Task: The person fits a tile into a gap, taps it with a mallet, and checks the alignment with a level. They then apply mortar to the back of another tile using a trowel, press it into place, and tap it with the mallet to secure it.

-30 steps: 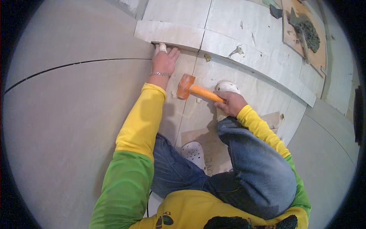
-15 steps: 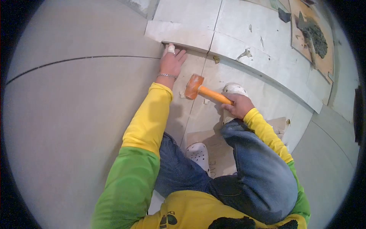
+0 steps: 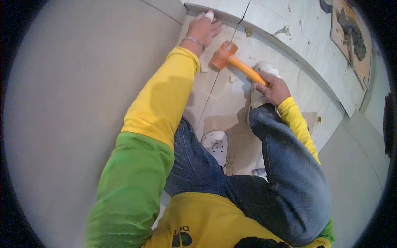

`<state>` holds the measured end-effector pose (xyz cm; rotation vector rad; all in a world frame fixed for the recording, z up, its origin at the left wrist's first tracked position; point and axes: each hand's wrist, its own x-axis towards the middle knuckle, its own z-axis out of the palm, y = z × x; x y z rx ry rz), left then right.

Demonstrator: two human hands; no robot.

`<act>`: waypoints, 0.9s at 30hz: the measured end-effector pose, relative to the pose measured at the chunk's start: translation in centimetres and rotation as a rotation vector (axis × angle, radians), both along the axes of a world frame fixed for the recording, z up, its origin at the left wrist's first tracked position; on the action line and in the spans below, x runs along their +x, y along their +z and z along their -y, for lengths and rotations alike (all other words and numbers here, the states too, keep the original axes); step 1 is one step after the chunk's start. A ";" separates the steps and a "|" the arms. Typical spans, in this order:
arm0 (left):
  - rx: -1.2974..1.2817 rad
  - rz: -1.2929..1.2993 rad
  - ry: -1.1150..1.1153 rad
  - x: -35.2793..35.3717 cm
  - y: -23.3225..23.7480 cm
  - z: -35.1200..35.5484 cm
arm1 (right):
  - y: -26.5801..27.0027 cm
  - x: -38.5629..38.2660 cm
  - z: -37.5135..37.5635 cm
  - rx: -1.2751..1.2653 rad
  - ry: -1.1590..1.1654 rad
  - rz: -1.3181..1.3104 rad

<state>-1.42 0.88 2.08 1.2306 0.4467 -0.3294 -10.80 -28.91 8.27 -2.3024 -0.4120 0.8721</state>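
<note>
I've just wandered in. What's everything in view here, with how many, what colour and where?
Mallet: one, orange, in the right grip
Ledge: one, pale, across the top
Floor tiles: several, greyish, left, centre and right
Cardboard: at least one piece, brown, around the feet
Board: one, light brown, upper right
Heap: one, dark grey, on the board
Chunk: one, dark, left of the board
Scraps: several, tan and whitish, on floor and ledge
Unclear object: one, black, right edge
Clogs: two, white, on the feet
Jeans: one pair, blue, on the legs
Shirt: one, yellow and green, on torso and arms
Bracelet: one, silvery, left wrist
Left grip: one, bare, at the ledge's foot
Right grip: one, bare, around the mallet's handle
</note>
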 end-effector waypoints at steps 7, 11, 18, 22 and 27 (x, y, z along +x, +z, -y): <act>-0.404 -0.107 0.262 -0.5 -4.0 -1.1 | 0.3 -0.3 -0.6 -0.036 -0.043 -0.040; -0.653 0.010 0.083 0.6 -5.2 -0.4 | 0.2 -0.4 -0.4 -0.016 -0.057 -0.009; -0.137 0.490 -0.071 0.6 -12.3 -0.5 | 0.5 -0.8 -0.5 -0.041 -0.023 0.085; -0.254 0.148 0.117 0.4 -8.1 0.4 | 1.4 -0.2 -0.9 -0.026 0.017 0.053; -0.482 -0.094 0.255 0.0 -1.2 0.3 | 1.2 0.1 -0.8 -0.012 0.024 0.053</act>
